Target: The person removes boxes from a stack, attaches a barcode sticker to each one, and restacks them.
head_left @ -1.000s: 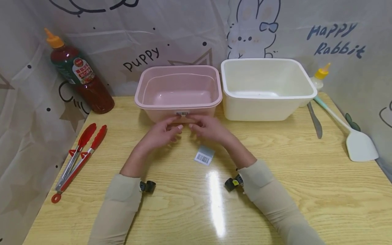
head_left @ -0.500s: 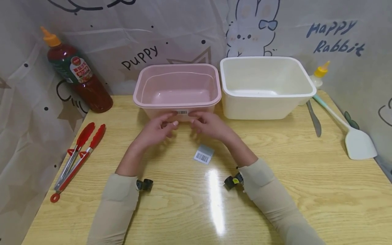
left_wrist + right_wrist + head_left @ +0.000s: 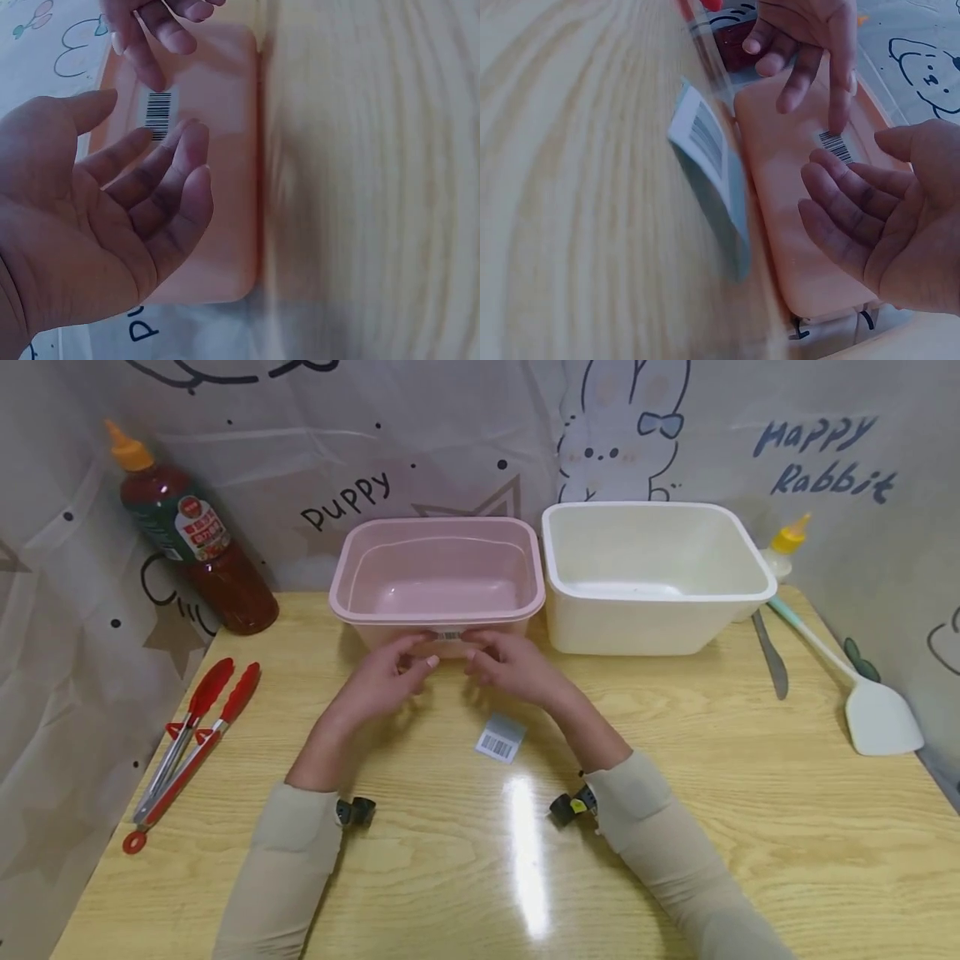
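A pink plastic bin stands at the back of the table with a barcode label stuck on its front wall. My left hand has its index fingertip at the label's left end, the other fingers loosely bent. From the other side my right hand puts its index fingertip at the label's right end. Neither hand grips anything. In front of the bin, between the forearms, lies a small folded barcode tag, its edge lifted off the wood in the right wrist view.
A white bin stands right of the pink one. Red-handled tongs and a sauce bottle are at left. At right lie a knife and a white spatula, near a yellow-capped bottle.
Both index fingers have drawn apart along the label, the left hand shifting slightly left, so more of the barcode shows between them. The last half second shows hardly any hand movement.
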Action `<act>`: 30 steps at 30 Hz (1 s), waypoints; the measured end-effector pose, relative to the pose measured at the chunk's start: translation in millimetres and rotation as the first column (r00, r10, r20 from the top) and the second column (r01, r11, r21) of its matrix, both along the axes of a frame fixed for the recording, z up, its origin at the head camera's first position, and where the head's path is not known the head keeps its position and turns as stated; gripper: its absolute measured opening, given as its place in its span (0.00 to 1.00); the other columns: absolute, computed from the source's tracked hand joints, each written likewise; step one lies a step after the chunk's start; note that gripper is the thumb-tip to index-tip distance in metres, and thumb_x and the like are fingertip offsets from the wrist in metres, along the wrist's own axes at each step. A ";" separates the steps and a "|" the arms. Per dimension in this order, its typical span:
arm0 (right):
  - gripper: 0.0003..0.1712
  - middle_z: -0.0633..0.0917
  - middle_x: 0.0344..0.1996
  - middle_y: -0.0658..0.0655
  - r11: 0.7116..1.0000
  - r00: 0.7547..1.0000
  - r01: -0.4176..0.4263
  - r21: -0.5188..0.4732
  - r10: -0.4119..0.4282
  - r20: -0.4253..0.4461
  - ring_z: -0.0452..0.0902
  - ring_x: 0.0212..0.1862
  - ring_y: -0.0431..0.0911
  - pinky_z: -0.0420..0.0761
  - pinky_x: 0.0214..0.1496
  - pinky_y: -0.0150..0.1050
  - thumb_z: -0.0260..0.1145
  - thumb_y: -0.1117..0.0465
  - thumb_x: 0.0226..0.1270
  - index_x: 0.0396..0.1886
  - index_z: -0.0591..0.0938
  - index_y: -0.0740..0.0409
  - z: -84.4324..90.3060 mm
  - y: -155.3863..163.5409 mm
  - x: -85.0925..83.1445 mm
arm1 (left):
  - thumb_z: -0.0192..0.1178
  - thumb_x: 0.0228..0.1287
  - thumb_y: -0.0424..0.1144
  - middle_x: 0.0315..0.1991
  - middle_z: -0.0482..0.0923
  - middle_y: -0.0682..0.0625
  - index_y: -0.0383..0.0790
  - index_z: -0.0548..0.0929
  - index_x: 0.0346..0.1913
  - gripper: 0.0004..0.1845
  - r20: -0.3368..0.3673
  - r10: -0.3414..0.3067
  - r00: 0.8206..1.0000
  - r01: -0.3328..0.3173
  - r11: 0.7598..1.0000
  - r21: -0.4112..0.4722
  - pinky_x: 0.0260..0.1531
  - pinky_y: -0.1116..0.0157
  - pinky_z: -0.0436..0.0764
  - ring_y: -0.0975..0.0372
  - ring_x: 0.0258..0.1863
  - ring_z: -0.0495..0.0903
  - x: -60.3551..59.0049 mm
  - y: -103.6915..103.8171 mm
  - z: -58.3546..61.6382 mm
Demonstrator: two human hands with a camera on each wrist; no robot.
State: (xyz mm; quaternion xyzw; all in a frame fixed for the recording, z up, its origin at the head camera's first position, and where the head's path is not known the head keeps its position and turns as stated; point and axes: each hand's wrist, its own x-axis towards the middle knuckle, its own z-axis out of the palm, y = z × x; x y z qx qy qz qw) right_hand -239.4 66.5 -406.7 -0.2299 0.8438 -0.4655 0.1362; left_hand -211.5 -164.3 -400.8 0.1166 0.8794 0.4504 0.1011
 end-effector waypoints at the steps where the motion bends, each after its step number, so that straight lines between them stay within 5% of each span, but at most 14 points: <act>1: 0.26 0.89 0.46 0.61 1.000 1.000 -0.001 0.018 0.001 -0.006 0.88 0.45 0.55 0.87 0.47 0.41 0.55 0.55 0.79 0.72 0.73 0.58 -1.2 -0.2 0.4 | 0.55 0.78 0.47 0.60 0.79 0.40 0.46 0.66 0.77 0.29 0.011 0.010 1.000 -0.010 1.000 -0.007 0.32 0.63 0.83 0.46 0.44 0.86 0.0 0.5 -0.7; 8: 0.29 0.87 0.51 0.60 0.998 0.997 -0.069 0.008 0.069 -0.044 0.87 0.44 0.51 0.86 0.42 0.40 0.56 0.56 0.79 0.77 0.67 0.49 -10.4 -5.7 1.6 | 0.55 0.77 0.48 0.49 0.85 0.39 0.50 0.65 0.77 0.29 0.015 -0.009 1.000 0.010 0.999 -0.035 0.30 0.64 0.81 0.49 0.39 0.86 1.4 9.5 -2.0; 20: 0.25 0.90 0.44 0.59 0.995 0.995 0.021 0.094 -0.012 -0.095 0.86 0.38 0.47 0.84 0.44 0.43 0.57 0.53 0.79 0.72 0.73 0.53 5.4 2.9 4.4 | 0.55 0.77 0.48 0.52 0.84 0.39 0.48 0.69 0.75 0.27 -0.007 0.053 0.999 -0.053 0.998 -0.029 0.32 0.63 0.82 0.48 0.39 0.85 0.7 0.2 -3.2; 30: 0.27 0.89 0.40 0.60 0.993 0.987 -0.015 0.116 0.033 -0.160 0.84 0.38 0.46 0.84 0.43 0.43 0.58 0.53 0.79 0.74 0.71 0.50 -3.6 1.0 3.3 | 0.55 0.77 0.50 0.57 0.82 0.42 0.50 0.63 0.78 0.31 -0.003 -0.007 1.000 0.007 0.997 -0.071 0.34 0.62 0.82 0.52 0.37 0.85 4.5 12.1 -6.6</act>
